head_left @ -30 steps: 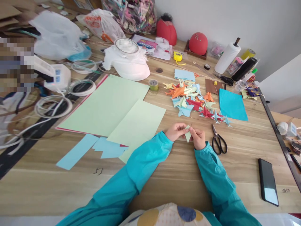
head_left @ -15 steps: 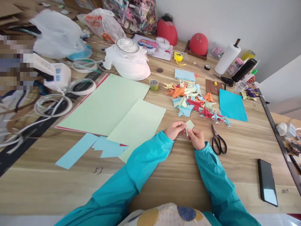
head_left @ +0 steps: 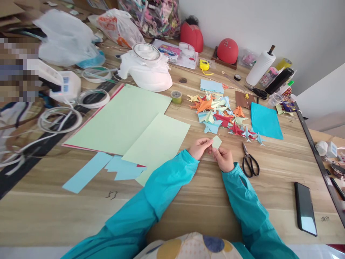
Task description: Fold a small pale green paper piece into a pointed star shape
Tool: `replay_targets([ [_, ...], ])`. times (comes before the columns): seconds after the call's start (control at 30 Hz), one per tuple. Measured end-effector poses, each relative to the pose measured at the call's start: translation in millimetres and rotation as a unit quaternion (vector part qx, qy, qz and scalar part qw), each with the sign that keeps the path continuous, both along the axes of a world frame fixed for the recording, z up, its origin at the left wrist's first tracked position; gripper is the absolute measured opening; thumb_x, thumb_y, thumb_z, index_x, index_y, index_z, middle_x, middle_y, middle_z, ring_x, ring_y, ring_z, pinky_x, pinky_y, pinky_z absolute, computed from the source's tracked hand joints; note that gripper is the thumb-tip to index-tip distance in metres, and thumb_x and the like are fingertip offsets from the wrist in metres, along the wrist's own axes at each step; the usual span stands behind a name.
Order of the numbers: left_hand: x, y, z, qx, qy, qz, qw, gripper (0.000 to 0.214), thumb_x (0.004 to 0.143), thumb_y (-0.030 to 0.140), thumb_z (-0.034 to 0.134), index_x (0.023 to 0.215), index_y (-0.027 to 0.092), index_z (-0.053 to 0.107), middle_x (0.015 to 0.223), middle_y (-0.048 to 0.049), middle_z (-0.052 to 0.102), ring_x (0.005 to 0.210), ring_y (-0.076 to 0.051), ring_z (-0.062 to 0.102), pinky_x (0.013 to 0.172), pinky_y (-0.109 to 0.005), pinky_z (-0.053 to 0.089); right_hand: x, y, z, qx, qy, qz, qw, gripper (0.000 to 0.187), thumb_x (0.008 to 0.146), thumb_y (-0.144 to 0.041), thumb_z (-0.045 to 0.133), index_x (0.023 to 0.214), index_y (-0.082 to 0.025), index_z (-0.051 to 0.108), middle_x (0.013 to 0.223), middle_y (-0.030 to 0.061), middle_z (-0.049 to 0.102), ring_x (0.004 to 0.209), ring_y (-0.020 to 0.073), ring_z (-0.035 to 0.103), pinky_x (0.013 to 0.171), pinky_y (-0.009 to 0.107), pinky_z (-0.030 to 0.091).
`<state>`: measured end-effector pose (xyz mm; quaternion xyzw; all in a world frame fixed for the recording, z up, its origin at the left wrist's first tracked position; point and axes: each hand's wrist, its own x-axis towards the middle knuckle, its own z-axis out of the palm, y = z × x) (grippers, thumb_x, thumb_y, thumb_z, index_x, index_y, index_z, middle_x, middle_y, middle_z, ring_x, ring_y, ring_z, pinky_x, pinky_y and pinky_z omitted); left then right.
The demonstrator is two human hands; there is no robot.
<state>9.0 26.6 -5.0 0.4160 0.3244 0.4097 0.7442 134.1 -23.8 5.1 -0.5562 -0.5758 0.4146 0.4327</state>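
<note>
Between my two hands is a small folded piece of pale green paper [head_left: 216, 142], raised a little over the table. My left hand [head_left: 200, 148] pinches its left edge with thumb and fingers. My right hand [head_left: 224, 159] grips its lower edge, thumb on top. Just beyond my hands lies a pile of folded paper cranes [head_left: 221, 114] in orange, red, pale green and light blue. Black-handled scissors [head_left: 250, 163] rest on the table to the right of my right hand, blades pointing away from me.
Large pale green sheets [head_left: 159, 138] and light blue paper strips [head_left: 87, 172] lie at left. A thread spool [head_left: 176, 97], a bright blue square [head_left: 266, 120] and a stack of light blue paper [head_left: 211, 86] sit further back. A phone [head_left: 305, 208] lies at right.
My right hand has shifted slightly left and its fingertips have slid to the lower edge of the pale green paper, so more of its face shows. Both hands keep hold of it.
</note>
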Motion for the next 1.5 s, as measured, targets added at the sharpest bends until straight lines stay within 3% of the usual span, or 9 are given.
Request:
replay_targets([
  [0.23, -5, -3, 9.8, 0.054, 0.042, -0.066, 0.995, 0.033, 0.068, 0.042, 0.060, 0.056, 0.012, 0.052, 0.048, 0.0029, 0.048, 0.047, -0.007, 0.044, 0.049, -0.022, 0.035, 2, 0, 5.6, -0.013, 0.040, -0.071, 0.997, 0.053, 0.078, -0.053, 0.043, 0.041, -0.016, 0.049, 0.035, -0.0005, 0.045, 0.035, 0.0080, 0.038, 0.036, 0.022, 0.032],
  [0.33, -5, -7, 15.9, 0.069, 0.049, -0.112, 0.990, 0.035, 0.066, 0.044, 0.061, 0.054, 0.012, 0.051, 0.047, 0.0032, 0.045, 0.047, -0.008, 0.043, 0.048, -0.022, 0.035, 3, 1, 5.9, -0.026, 0.050, -0.053, 0.997, 0.049, 0.076, -0.053, 0.046, 0.048, -0.015, 0.054, 0.038, -0.0003, 0.048, 0.036, 0.0086, 0.040, 0.035, 0.022, 0.031],
  [0.53, 0, -16, 18.0, 0.068, 0.082, -0.107, 0.989, 0.039, 0.068, 0.050, 0.056, 0.057, 0.013, 0.048, 0.048, 0.0041, 0.044, 0.048, -0.008, 0.043, 0.047, -0.022, 0.036, 2, 1, 3.2, -0.016, 0.049, -0.083, 0.995, 0.048, 0.078, -0.050, 0.046, 0.045, -0.015, 0.048, 0.038, -0.0023, 0.043, 0.036, 0.0069, 0.036, 0.036, 0.021, 0.029],
  [0.7, -1, -16, 16.5, 0.137, 0.118, -0.128, 0.975, 0.038, 0.074, 0.045, 0.051, 0.054, 0.014, 0.048, 0.049, 0.0029, 0.046, 0.048, -0.008, 0.042, 0.048, -0.021, 0.035, 1, 1, 4.2, -0.012, 0.051, -0.113, 0.992, 0.048, 0.077, -0.051, 0.045, 0.044, -0.016, 0.044, 0.037, -0.0032, 0.040, 0.035, 0.0068, 0.034, 0.035, 0.021, 0.027],
  [0.9, -1, -16, 17.3, 0.134, 0.115, -0.131, 0.976, 0.037, 0.074, 0.045, 0.051, 0.053, 0.014, 0.048, 0.049, 0.0026, 0.045, 0.049, -0.008, 0.043, 0.049, -0.021, 0.035, 1, 2, 2.8, 0.001, 0.048, -0.118, 0.992, 0.046, 0.079, -0.049, 0.045, 0.045, -0.017, 0.042, 0.039, -0.0036, 0.039, 0.037, 0.0071, 0.033, 0.037, 0.021, 0.026],
  [1.1, -2, -17, 19.0, 0.172, 0.152, -0.146, 0.962, 0.032, 0.074, 0.039, 0.052, 0.054, 0.014, 0.051, 0.049, 0.0017, 0.047, 0.048, -0.009, 0.043, 0.050, -0.023, 0.034, 5, 4, -0.2, 0.012, 0.080, -0.178, 0.981, 0.048, 0.079, -0.050, 0.043, 0.044, -0.017, 0.038, 0.039, -0.0039, 0.037, 0.037, 0.0074, 0.033, 0.037, 0.022, 0.023],
  [1.5, 0, -19, 17.2, 0.179, 0.150, -0.151, 0.961, 0.028, 0.074, 0.035, 0.051, 0.058, 0.013, 0.052, 0.052, 0.0006, 0.049, 0.050, -0.009, 0.044, 0.050, -0.022, 0.036, 7, 7, -6.3, 0.023, 0.128, -0.194, 0.972, 0.045, 0.077, -0.047, 0.049, 0.044, -0.017, 0.040, 0.039, -0.0046, 0.037, 0.037, 0.0069, 0.030, 0.037, 0.022, 0.021],
])
